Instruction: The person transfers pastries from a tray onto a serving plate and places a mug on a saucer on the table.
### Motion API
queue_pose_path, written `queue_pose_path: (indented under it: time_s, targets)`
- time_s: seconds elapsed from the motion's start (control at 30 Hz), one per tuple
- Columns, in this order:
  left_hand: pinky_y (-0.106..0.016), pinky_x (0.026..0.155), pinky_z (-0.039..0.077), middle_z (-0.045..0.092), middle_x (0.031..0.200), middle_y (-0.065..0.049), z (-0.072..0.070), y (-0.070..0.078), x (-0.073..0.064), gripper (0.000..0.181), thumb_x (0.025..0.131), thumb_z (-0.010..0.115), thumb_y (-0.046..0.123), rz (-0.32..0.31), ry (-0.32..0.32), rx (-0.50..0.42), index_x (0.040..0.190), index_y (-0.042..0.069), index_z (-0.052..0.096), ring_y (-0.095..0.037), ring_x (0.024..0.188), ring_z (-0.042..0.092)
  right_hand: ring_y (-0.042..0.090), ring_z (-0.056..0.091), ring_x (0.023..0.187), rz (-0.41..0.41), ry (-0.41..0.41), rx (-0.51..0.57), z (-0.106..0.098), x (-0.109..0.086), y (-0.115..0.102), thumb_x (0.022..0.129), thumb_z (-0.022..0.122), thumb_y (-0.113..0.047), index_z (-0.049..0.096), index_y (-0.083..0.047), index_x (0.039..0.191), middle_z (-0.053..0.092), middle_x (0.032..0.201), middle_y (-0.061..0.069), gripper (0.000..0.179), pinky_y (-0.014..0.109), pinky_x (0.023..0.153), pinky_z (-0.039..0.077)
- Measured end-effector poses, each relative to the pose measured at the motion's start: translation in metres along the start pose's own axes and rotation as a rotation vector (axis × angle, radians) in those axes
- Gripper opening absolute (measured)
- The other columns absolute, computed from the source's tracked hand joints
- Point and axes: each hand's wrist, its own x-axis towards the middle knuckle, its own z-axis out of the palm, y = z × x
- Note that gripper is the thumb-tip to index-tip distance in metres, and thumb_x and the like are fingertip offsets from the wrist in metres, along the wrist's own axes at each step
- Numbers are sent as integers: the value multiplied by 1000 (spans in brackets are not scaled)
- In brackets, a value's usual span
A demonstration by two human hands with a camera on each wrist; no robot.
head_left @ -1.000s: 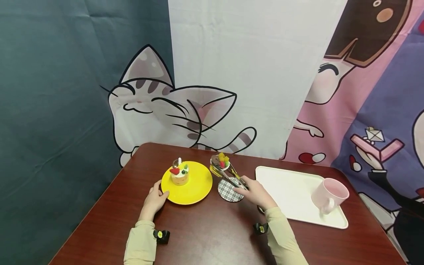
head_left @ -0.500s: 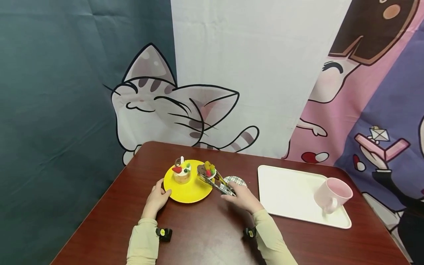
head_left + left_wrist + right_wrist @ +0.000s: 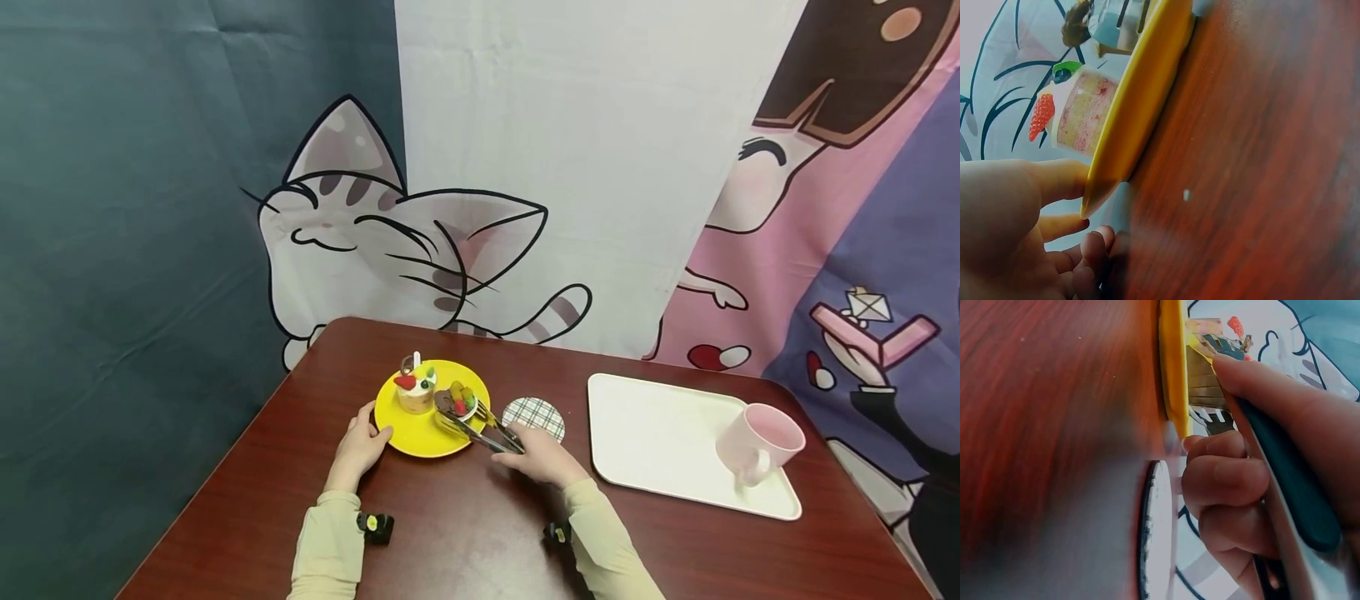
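Note:
My left hand [image 3: 358, 450] pinches the near-left rim of a yellow plate [image 3: 420, 437]; the left wrist view shows the thumb on top of the rim and fingers beneath. On the plate's left half sits a small cake cup [image 3: 415, 398] topped with a strawberry and berries. My right hand [image 3: 540, 458] grips a pair of metal tongs [image 3: 483, 435], dark-handled in the right wrist view. The tongs' tips clasp a second dessert cup [image 3: 465, 407] with chocolate and colourful fruit. That cup overlaps the plate's right half, right beside the cake cup.
A round plaid coaster [image 3: 536, 412] lies right of the plate, behind my right hand. Further right, a white tray [image 3: 645, 433] bears a pink mug [image 3: 753, 446] at its right end. A printed cat curtain [image 3: 487, 167] hangs behind the table's far edge.
The tongs carried the fruit-topped dessert cup left and toward me, from behind the coaster to over the plate. My right hand moved left with it. My left hand keeps its hold on the rim.

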Motion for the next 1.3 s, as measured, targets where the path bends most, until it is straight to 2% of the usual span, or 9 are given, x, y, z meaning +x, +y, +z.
queue_pose_path:
  time_s: [0.23,0.4,0.6,0.8,0.9,1.03,1.2,1.3]
  targets:
    - [-29,64,33,41,94,-12,-1,2,0,63,88,49,29,-16,-5,-4,140,10,19,-21,75,42,11,42,59,33,-36,-35,-6,3,-4,75,67,-39,54,-9,87,48,66,-2,36,25,53,34]
    - [-29,64,32,40,92,-13,-1,2,0,63,88,49,28,-6,-1,-6,140,9,19,-21,74,42,12,43,61,26,-21,-64,-16,-3,-2,73,69,-38,54,-7,88,51,68,3,38,27,55,36]
    - [-28,64,32,40,92,-12,1,0,1,64,88,49,29,10,-2,-4,140,9,19,-21,73,42,14,49,68,54,-18,-77,-25,-20,3,73,68,-39,55,-9,93,57,76,4,39,31,62,40]
    - [-28,63,32,40,92,-12,0,-1,0,64,88,49,29,5,-6,-1,140,8,18,-21,74,42,11,46,58,100,-2,-84,-34,-43,9,73,68,-39,55,-9,95,50,64,-2,40,29,56,38]
    - [-29,64,32,40,92,-12,0,-1,-1,64,88,49,29,6,-9,0,140,8,18,-21,74,42,11,43,56,147,17,-44,-41,-56,12,73,68,-38,55,-8,101,48,63,-3,43,28,54,36]
    - [-29,64,32,40,93,-12,-1,0,-1,64,88,49,29,12,-15,4,140,8,17,-21,74,43,10,41,55,237,89,3,-49,-72,24,72,69,-38,54,-10,108,48,64,-4,49,26,51,34]
    - [-29,64,31,40,93,-12,-1,-1,1,64,88,48,29,12,-10,19,140,8,17,-21,75,42,12,42,56,374,252,17,-63,-93,49,73,68,-43,50,-13,115,49,63,0,55,26,51,33]
    - [-29,64,31,40,92,-13,1,-1,1,64,88,48,29,22,-13,19,140,8,17,-21,74,42,13,45,58,469,319,7,-75,-108,65,75,64,-47,45,-12,121,51,65,2,61,27,54,34]
